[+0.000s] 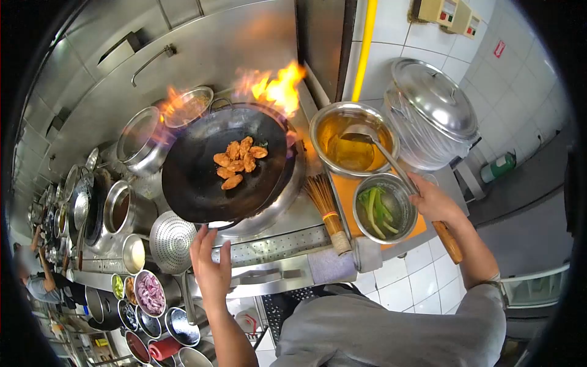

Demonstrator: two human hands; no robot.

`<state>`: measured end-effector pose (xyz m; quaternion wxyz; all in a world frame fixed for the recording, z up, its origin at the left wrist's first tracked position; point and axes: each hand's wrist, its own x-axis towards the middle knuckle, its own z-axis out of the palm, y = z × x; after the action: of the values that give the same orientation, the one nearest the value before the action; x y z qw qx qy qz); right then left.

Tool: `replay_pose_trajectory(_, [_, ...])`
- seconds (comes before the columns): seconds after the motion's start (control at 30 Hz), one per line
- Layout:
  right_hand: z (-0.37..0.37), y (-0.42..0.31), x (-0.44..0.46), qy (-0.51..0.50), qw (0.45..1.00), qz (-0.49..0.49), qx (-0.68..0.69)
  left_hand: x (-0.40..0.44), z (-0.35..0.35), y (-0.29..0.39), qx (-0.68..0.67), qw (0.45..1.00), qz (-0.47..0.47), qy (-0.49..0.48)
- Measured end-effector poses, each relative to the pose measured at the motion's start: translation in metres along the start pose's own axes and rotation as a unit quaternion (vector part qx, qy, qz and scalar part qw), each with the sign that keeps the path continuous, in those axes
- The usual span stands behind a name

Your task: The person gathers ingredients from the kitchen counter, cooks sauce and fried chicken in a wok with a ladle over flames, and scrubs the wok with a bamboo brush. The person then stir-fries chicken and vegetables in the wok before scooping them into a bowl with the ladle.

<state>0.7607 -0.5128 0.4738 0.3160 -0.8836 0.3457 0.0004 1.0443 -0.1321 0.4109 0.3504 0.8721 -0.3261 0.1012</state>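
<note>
My right hand [433,197] is wrapped round the handle of a ladle [398,166] with a wooden grip end. The ladle's bowl rests in a metal basin of yellow oil [351,153]. Below that basin, a bowl of green vegetable pieces [377,211] sits close to the hand. My left hand [211,263] has its thumb and fingers apart, right by the near handle of a black wok [189,177]. Several browned fried pieces [235,164] lie in the wok. Flames [278,88] rise behind its far rim.
A perforated skimmer [173,241] lies left of the wok, beside pots and ingredient containers [150,293]. A bamboo brush [327,211] stands to the right of the burner. A lidded, plastic-wrapped pot [431,113] stands at the back right. Another person [46,278] is at the far left.
</note>
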Motion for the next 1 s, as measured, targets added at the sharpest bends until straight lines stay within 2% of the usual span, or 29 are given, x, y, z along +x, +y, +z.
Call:
replay_pose_trajectory(0.07, [0.001, -0.024, 0.002, -0.073, 0.99, 0.099, 0.066, 0.012, 0.006, -0.002, 0.006, 1.0, 0.001, -0.009])
replay_pose_trajectory(0.17, [0.021, -0.005, 0.004, 0.013, 0.999, -0.019, -0.04, 0.019, 0.021, -0.022, -0.007, 1.0, 0.013, -0.016])
replay_pose_trajectory(0.2, [0.024, -0.03, -0.008, 0.047, 0.995, -0.022, -0.082, 0.02, 0.023, -0.026, 0.002, 1.0, 0.022, -0.012])
replay_pose_trajectory(0.3, [0.028, -0.059, -0.02, 0.135, 0.972, -0.112, -0.158, 0.022, 0.026, -0.036, -0.018, 0.999, 0.043, -0.024])
replay_pose_trajectory(0.4, [0.03, -0.12, -0.001, 0.008, 0.997, -0.042, 0.06, 0.021, 0.028, -0.04, -0.031, 0.998, 0.052, -0.024])
replay_pose_trajectory(0.47, [0.056, -0.134, 0.04, -0.055, 0.974, -0.044, 0.215, 0.019, 0.027, -0.043, -0.039, 0.997, 0.066, -0.017])
replay_pose_trajectory(0.53, [0.099, -0.147, 0.084, -0.041, 0.971, -0.05, 0.232, 0.015, 0.025, -0.044, -0.041, 0.996, 0.079, -0.018])
replay_pose_trajectory(0.6, [0.126, -0.179, 0.104, -0.027, 0.975, -0.055, 0.212, 0.014, 0.024, -0.046, -0.037, 0.996, 0.082, -0.011])
replay_pose_trajectory(0.7, [0.173, -0.183, 0.139, -0.029, 0.984, -0.072, 0.161, 0.014, 0.026, -0.047, -0.037, 0.996, 0.083, -0.002])
replay_pose_trajectory(0.8, [0.187, -0.184, 0.129, -0.115, 0.962, -0.018, 0.246, 0.017, 0.031, -0.048, -0.043, 0.993, 0.109, 0.022])
replay_pose_trajectory(0.83, [0.185, -0.161, 0.141, -0.18, 0.954, -0.091, 0.223, 0.019, 0.036, -0.051, -0.059, 0.993, 0.105, 0.017])
replay_pose_trajectory(0.87, [0.169, -0.172, 0.113, -0.112, 0.98, -0.104, 0.128, 0.021, 0.044, -0.056, -0.075, 0.992, 0.1, 0.013])
replay_pose_trajectory(0.93, [0.147, -0.166, 0.085, -0.026, 0.983, -0.183, 0.002, 0.026, 0.048, -0.052, -0.064, 0.993, 0.094, 0.014])
replay_pose_trajectory(1.0, [0.114, -0.126, 0.084, -0.018, 0.958, -0.283, -0.038, 0.014, 0.038, -0.045, -0.072, 0.993, 0.096, 0.011])
